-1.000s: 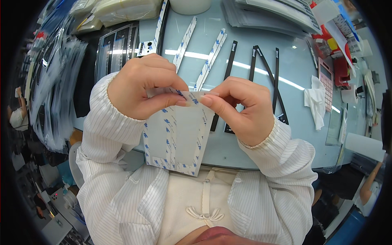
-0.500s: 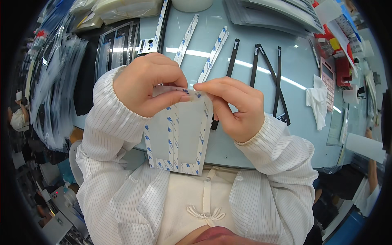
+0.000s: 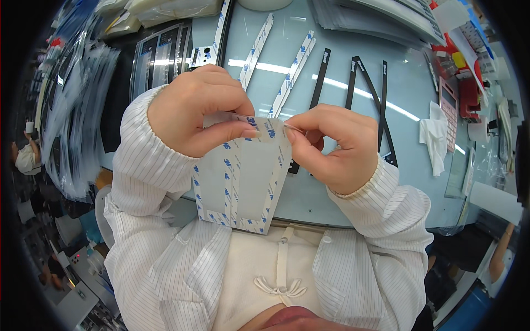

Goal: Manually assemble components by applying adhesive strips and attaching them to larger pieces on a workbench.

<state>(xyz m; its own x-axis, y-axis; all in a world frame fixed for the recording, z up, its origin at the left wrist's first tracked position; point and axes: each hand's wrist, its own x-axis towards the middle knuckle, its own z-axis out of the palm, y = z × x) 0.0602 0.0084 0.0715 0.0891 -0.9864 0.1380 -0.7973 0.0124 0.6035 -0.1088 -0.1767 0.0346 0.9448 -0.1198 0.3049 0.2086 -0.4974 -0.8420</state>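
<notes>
A translucent plastic panel (image 3: pixel 253 179) hangs tilted in front of me. White tape liner with blue print borders it and runs down its middle. My left hand (image 3: pixel 199 110) is closed on its top edge, thumb on the near face and fingers curled behind. At the top right corner, my right hand (image 3: pixel 338 144) pinches the panel's corner or the liner's end between thumb and forefinger; which one is too small to tell. Beyond my hands, white strips with blue print (image 3: pixel 292 71) lie on the table, and black strips (image 3: pixel 319 80) lie farther right, two of them crossed.
The glass-topped table (image 3: pixel 309 196) carries stacked clear sheets (image 3: pixel 370 22) at the back. Long clear plastic pieces (image 3: pixel 77 127) hang at the left, near dark printed panels (image 3: pixel 160 55). A crumpled tissue (image 3: pixel 433 135) and a pink calculator (image 3: pixel 448 110) lie at the right.
My right hand has shifted slightly right. Its forefinger, earlier stretched along the top edge, now meets the thumb in a pinch at the corner. My left hand keeps its hold.
</notes>
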